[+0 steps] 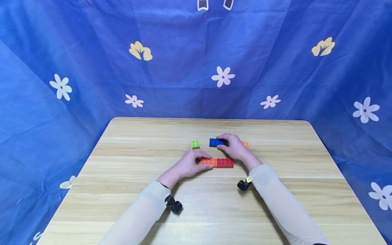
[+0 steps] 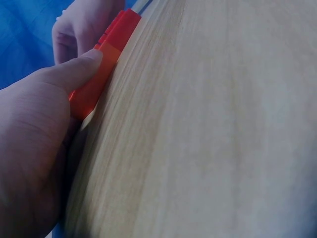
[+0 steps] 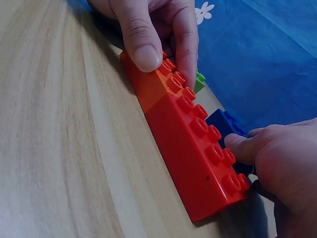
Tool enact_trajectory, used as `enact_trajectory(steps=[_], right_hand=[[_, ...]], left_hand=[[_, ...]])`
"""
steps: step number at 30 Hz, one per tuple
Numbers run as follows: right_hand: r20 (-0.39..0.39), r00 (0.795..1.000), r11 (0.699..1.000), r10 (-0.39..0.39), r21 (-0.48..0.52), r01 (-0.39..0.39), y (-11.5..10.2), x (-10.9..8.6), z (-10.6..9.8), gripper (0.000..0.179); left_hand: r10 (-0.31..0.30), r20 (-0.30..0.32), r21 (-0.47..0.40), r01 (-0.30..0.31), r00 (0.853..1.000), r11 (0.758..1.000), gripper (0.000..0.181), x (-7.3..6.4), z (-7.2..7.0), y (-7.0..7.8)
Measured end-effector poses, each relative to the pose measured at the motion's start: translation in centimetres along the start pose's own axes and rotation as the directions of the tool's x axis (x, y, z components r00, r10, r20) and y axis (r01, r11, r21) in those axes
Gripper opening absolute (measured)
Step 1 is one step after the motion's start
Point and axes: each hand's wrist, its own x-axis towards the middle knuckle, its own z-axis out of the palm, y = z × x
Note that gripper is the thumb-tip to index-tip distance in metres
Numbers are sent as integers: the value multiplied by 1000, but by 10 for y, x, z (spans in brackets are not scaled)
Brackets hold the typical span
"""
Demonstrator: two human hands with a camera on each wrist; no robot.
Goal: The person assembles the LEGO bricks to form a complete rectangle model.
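Note:
My left hand [image 1: 188, 164] grips an orange toy brick [image 1: 213, 166] between thumb and fingers on the table. End to end with it lies a red brick [image 1: 225, 163], the two forming one straight row, as the right wrist view also shows. Beyond the row, my right hand [image 1: 235, 147] pinches a blue brick [image 1: 214, 142] by its right part, thumb on the near side and a finger on the far side. In the right wrist view the blue brick [image 3: 223, 122] shows behind the red brick [image 3: 176, 148], partly hidden by it and the thumb.
A small light green brick [image 1: 195, 144] stands left of the blue one. Another orange brick [image 1: 246, 144] shows partly behind my right hand. The wooden table [image 1: 147, 143] meets a blue flowered cloth [image 1: 183, 68] at the back and sides.

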Motion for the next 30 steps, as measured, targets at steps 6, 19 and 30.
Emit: enact_trajectory(steps=[6,19,30], right_hand=[[-21,1000,1000,8,11,-8,-1,-2,-4,40],[-42,999,993,-23,115,28,-10,-11,-15,39],[-55,998,987,-26,156,34,-19,-23,-22,39]], left_hand=[[5,-5,7,-5,1000,1000,37,-1,0,1],[19,-12,-1,-19,1000,1000,38,-1,0,0],[22,-20,-10,-22,1000,1000,38,-1,-1,1]])
